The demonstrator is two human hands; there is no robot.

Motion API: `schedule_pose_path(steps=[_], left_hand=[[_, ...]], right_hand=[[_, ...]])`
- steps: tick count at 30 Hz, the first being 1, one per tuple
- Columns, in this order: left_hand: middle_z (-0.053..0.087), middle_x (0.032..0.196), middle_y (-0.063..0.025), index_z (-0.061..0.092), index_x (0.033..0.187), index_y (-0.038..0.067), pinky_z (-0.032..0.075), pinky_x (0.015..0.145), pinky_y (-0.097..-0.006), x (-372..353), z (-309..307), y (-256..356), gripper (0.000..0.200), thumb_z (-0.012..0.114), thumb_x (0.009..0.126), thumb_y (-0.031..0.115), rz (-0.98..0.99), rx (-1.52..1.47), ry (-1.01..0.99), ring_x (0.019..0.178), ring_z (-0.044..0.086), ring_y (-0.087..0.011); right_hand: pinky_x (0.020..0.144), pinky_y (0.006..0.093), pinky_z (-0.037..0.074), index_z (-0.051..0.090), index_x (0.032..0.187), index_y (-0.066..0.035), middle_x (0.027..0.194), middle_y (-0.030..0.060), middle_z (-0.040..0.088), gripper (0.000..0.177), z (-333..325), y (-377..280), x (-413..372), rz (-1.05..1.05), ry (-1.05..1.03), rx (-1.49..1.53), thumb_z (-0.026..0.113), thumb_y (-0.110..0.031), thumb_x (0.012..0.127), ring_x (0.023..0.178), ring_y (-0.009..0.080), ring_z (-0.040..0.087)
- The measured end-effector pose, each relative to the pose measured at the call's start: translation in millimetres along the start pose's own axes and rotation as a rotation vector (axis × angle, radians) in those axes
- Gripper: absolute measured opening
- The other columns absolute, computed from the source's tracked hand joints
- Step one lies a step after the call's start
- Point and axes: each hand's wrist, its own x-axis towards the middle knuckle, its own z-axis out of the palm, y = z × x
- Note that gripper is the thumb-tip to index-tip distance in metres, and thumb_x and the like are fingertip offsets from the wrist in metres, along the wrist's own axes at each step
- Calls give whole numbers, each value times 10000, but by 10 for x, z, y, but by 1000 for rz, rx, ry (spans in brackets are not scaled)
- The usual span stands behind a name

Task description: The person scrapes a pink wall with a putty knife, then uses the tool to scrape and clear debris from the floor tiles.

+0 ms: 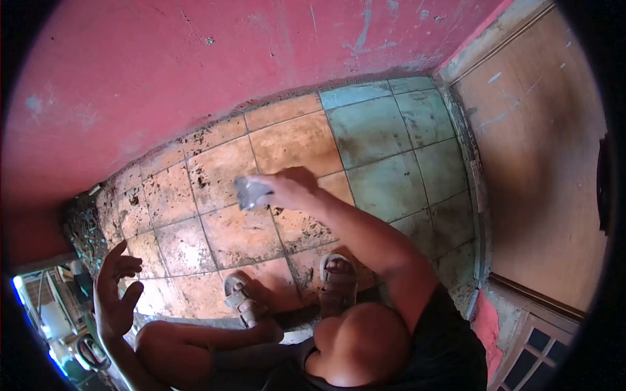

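My right hand [290, 189] reaches out over the orange floor tiles [228, 228], its fingers closed around a small grey, slightly shiny object [251, 193]. That object is blurred, so its exact kind does not show; it is at or just above the tiles. Dark crumbs of dirt [202, 177] lie scattered on the tiles around it. Off to the left, my left hand [119, 296] is raised with its fingers apart and nothing in them.
A pink wall [195, 72] borders the floor at the back, and a wooden door [535, 163] stands at the right. Greenish tiles [385, 176] cover the right side. A dark dirt heap [85, 225] lies in the left corner. My sandalled feet [338, 277] are at the near edge.
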Motion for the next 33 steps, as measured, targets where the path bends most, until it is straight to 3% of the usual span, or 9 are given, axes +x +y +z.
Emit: schedule_pose_path(steps=[3, 4, 9, 15, 16, 18, 26, 29, 33], left_hand=[[685, 1145, -98, 489, 1559, 24, 524, 963, -360, -138, -91, -260, 776, 797, 908, 314, -78, -91, 32, 1058, 664, -203], [682, 1143, -92, 477, 1569, 25, 522, 957, -355, -175, -151, -375, 808, 812, 905, 340, -108, -114, 24, 1054, 657, -191], [654, 1057, -51, 470, 1569, 5, 509, 894, -315, -146, -201, -512, 841, 812, 924, 423, -112, -158, 8, 979, 621, -147], [657, 1098, -71, 466, 1563, -21, 501, 913, -314, 192, 8, -58, 855, 791, 929, 452, 44, -157, -11, 1005, 620, -147], [665, 1131, -87, 479, 1560, -10, 501, 937, -326, 236, 47, -25, 841, 794, 922, 438, 69, -149, -13, 1028, 629, -165], [671, 1150, -95, 487, 1559, -3, 502, 955, -341, 266, 110, 24, 830, 794, 919, 427, 94, -70, -13, 1049, 634, -178], [673, 1098, -69, 497, 1552, 6, 514, 912, -330, -58, -193, -447, 838, 808, 924, 465, -40, -11, 41, 1024, 644, -164], [664, 1072, -56, 500, 1548, 5, 511, 879, -316, -63, -159, -356, 835, 817, 919, 452, -49, -116, 13, 1010, 639, -149], [670, 1079, -72, 498, 1547, -3, 509, 874, -320, 144, 21, -65, 824, 814, 922, 431, 74, -120, -44, 997, 641, -155]], right_hand=[[797, 423, 614, 619, 1469, -353, 1025, 91, 799, 590, -50, 948, -656, 28, 345, 257, 784, -471, 915, 867, 276, 776], [835, 427, 609, 622, 1469, -331, 1121, 91, 791, 613, -290, 1306, -985, 296, 187, 8, 793, -458, 895, 952, 291, 772], [969, 401, 572, 609, 1495, -235, 1266, 110, 761, 656, -216, 2295, -2549, 561, 122, -48, 805, -429, 900, 1134, 291, 742], [844, 498, 587, 613, 1487, -269, 1038, 143, 759, 629, 1130, 944, -1380, 341, 182, 153, 784, -434, 904, 886, 321, 741], [814, 467, 604, 583, 1513, -372, 1003, 88, 781, 644, 1434, 845, -1017, -112, 651, -8, 769, -498, 909, 899, 306, 759], [784, 460, 605, 567, 1518, -397, 920, 83, 777, 649, 1409, 271, -806, 101, 155, -86, 753, -461, 899, 840, 332, 762], [841, 445, 610, 626, 1476, -263, 1067, 126, 794, 626, 502, 1641, -2009, 294, 343, 108, 803, -370, 885, 923, 309, 777], [883, 439, 603, 617, 1484, -254, 1111, 146, 785, 647, 558, 1100, -1961, 481, 77, 168, 805, -383, 878, 972, 309, 772], [832, 465, 602, 602, 1498, -269, 1049, 156, 768, 638, 1912, 485, -1002, -14, 272, -123, 761, -399, 894, 901, 337, 753]])
